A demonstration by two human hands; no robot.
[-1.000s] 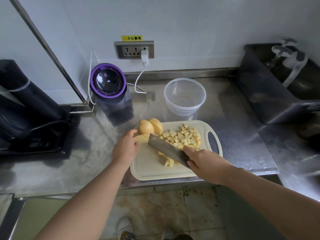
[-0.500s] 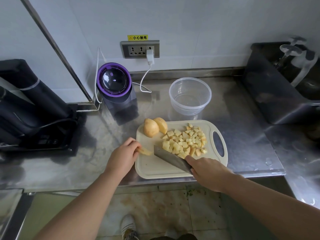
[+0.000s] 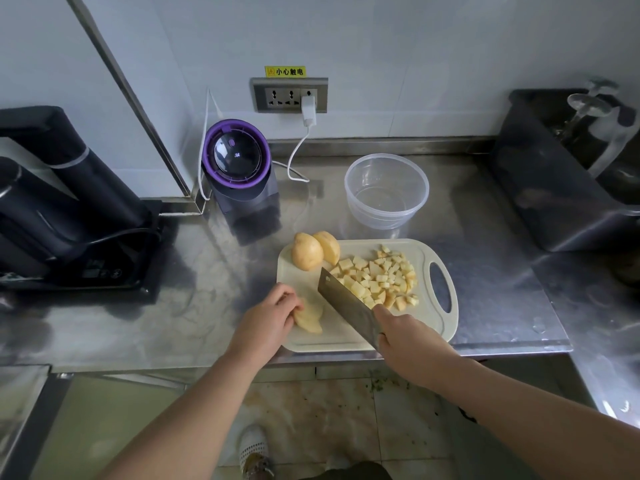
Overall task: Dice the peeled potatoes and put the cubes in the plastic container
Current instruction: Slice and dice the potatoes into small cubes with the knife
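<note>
"On the cutting board, seen from the head camera, what lies where?"

"Diced potato cubes sit heaped toward the handle end. Two larger potato pieces lean together at the far left corner."

"And the hands?"

"The left hand curls its fingers on a potato slab near the board's front left. The right hand grips the cleaver by its handle, with the blade angled between slab and cubes. Whether its edge touches the board, I cannot tell."

"The plastic container?"

"Upright on the steel counter, just behind the board."
</note>
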